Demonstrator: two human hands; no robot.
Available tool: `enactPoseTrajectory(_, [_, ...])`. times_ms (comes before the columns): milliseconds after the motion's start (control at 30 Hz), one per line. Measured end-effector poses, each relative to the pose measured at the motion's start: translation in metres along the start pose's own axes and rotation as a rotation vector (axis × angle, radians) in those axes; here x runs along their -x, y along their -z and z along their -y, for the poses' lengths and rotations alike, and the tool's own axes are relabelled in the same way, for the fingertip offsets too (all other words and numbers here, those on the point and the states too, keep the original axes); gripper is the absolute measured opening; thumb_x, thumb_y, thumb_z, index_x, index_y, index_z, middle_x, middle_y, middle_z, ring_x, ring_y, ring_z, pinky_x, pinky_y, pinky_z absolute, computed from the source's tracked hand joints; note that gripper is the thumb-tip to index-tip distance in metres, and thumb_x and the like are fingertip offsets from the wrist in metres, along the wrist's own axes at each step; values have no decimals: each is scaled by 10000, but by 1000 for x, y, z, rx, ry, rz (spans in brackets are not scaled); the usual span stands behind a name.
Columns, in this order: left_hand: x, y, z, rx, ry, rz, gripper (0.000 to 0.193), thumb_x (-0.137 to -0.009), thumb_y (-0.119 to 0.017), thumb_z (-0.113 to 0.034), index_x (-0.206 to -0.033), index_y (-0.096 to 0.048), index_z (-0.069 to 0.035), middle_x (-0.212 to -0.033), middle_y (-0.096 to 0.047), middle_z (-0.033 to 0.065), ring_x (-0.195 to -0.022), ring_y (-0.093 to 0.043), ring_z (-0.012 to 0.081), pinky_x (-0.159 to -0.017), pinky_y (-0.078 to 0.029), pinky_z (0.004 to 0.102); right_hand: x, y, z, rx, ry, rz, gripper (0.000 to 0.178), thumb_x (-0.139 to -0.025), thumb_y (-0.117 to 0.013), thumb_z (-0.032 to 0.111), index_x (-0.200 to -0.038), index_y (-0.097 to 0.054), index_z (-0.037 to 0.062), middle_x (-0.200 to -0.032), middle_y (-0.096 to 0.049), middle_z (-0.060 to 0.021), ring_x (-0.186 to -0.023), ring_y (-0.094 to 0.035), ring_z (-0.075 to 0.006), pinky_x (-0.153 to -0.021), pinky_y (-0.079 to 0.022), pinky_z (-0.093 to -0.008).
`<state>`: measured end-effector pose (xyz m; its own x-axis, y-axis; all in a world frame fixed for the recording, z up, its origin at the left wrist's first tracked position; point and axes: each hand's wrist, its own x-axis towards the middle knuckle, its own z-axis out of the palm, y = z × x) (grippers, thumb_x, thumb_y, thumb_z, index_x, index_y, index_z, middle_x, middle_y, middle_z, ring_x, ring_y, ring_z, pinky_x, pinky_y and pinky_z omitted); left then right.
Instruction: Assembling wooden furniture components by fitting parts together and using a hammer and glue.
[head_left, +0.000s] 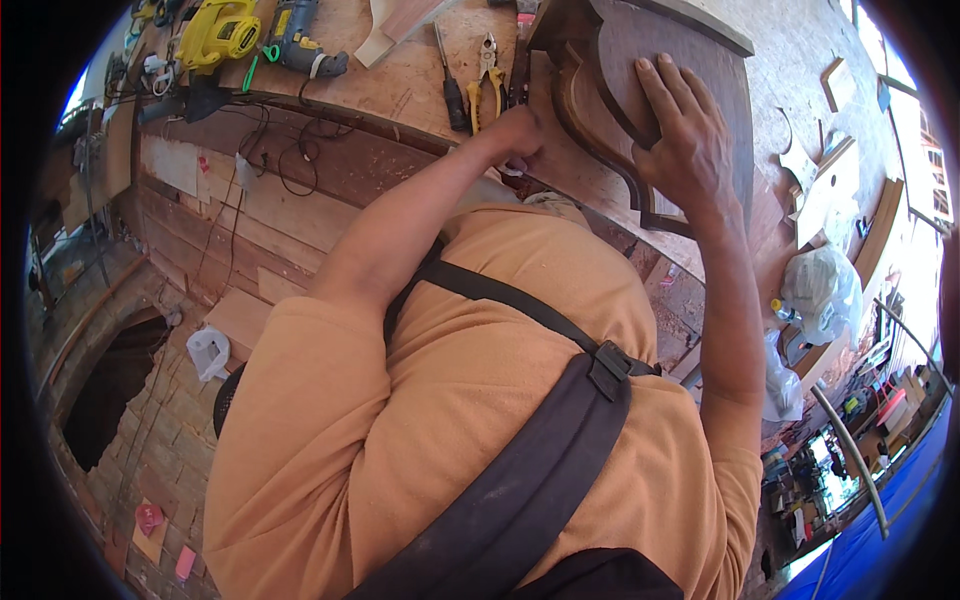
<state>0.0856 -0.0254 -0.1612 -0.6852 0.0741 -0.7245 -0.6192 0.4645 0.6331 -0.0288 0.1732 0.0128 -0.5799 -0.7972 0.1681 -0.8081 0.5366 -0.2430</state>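
Observation:
My right hand lies flat on a dark brown wooden piece with scalloped, curved edges, its fingers stretched out over the panel. This piece rests at the front of the workbench. My left hand is closed at the bench's front edge, just left of the wooden piece. Whatever its fingers hold is hidden; a small whitish bit shows below them. Beyond the left hand lie pliers with yellow and black handles and a black-handled screwdriver. A dark slim tool lies beside the pliers, partly covered.
A yellow power blower and a blue-grey power drill stand at the bench's far left. Dark cables hang below its edge. Wood offcuts and a plastic bag sit at the right. A dark floor opening lies lower left.

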Motion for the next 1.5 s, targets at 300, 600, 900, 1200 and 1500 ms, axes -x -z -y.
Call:
enactPoseTrajectory(300, [11,18,-30,522,217,-109,263,-865,-435,-12,-969,-614,150,-922,-661,250,-707,-702,347,-539,-605,444,23,-13,8,-1,-34,4,779,-643,-707,136,-1399,-521,131,-1416,-514,-171,-1255,-502,-411,-1044,-403,-508])
enactPoseTrajectory(600, [-5,26,-20,905,136,-136,344,-988,-483,-88,-1301,-516,50,-1143,-603,184,-848,-690,303,-743,-622,418,35,-19,21,65,-69,-21,765,-627,-785,126,-1358,-560,106,-1398,-538,-164,-1268,-507,-403,-1060,-409,-484])
enactPoseTrajectory(900, [-16,15,-12,767,-11,-216,323,-947,-592,-71,-1244,-581,56,-1116,-633,130,-909,-657,233,-738,-626,366,43,-32,16,31,-52,-53,822,-611,-739,164,-1405,-527,158,-1442,-496,-158,-1281,-487,-405,-1046,-382,-562])
enactPoseTrajectory(1200, [-26,6,-5,522,-66,-400,304,-901,-646,-85,-1185,-654,23,-1019,-689,94,-848,-671,180,-698,-610,308,63,-47,23,66,-103,-62,834,-619,-760,141,-1413,-507,163,-1476,-451,-153,-1353,-424,-371,-1075,-295,-625])
enactPoseTrajectory(1500, [-27,14,-16,617,-107,-384,312,-896,-650,-144,-1185,-683,-29,-1027,-720,97,-864,-662,136,-771,-543,287,54,-51,19,60,-82,-107,822,-629,-743,115,-1409,-483,113,-1482,-443,-126,-1362,-414,-360,-1081,-280,-630])
